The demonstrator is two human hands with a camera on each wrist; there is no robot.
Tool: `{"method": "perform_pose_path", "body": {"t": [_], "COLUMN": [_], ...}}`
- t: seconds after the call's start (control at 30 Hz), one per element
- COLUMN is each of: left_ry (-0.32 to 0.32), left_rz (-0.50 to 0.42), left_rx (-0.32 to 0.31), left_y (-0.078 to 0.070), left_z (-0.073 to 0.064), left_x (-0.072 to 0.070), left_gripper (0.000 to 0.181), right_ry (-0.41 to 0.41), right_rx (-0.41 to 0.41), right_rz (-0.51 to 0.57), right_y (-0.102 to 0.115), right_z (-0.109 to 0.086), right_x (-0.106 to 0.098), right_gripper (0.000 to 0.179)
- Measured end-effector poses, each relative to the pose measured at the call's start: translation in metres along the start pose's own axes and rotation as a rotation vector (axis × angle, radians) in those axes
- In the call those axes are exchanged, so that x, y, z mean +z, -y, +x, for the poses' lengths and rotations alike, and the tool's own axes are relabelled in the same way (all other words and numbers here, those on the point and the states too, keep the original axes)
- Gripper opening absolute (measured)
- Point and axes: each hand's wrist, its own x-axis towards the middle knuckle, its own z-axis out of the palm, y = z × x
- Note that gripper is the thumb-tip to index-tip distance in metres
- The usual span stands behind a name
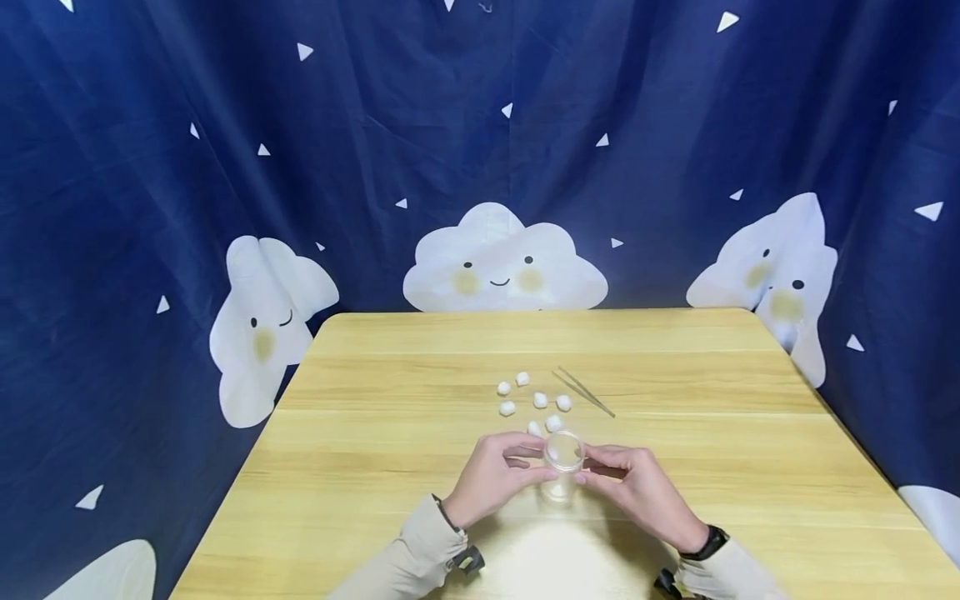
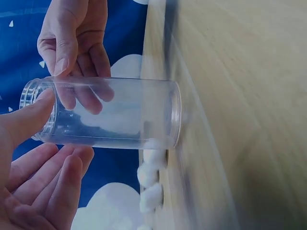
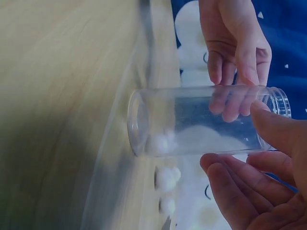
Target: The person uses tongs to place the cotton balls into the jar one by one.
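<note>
A clear, open-topped jar [image 1: 560, 486] stands upright between the two hands, its base close over the tabletop. My left hand [image 1: 495, 473] holds it from the left, thumb near the threaded neck and fingers on the far side. From the right, my right hand [image 1: 642, 490] holds it the same way. Through its see-through wall [image 2: 129, 112] in the left wrist view, the other hand's fingertips show. Just beyond the jar lie several white cotton balls [image 1: 540, 401].
A pair of metal tweezers [image 1: 585, 392] lies slantwise to the right of the cotton balls. The wooden table [image 1: 360, 483] has a dark blue curtain [image 1: 420, 117] with clouds behind it and at both sides.
</note>
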Motion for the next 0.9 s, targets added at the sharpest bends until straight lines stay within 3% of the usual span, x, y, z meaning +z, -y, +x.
{"method": "perform_pose_path", "body": {"t": [0.33,0.57,0.9], "left_ry": [-0.035,-0.078,-0.133], "left_rz": [-0.014,-0.026,-0.009], "left_rx": [-0.034,-0.094,-0.123], "left_y": [0.007,0.013,0.024], "left_z": [-0.014,-0.021,-0.024], "left_x": [-0.027,-0.045,-0.075], "left_gripper": [0.049,0.050,0.046], "right_ry": [0.050,0.079,0.114], "right_rx": [-0.045,-0.075,-0.079], "right_rz": [0.006,0.021,0.034], "right_y": [0.009,0.012,0.017], "right_z": [0.018,0.035,0.062], "right_x": [0.023,0.040,0.061], "right_gripper": [0.041,0.041,0.042]}}
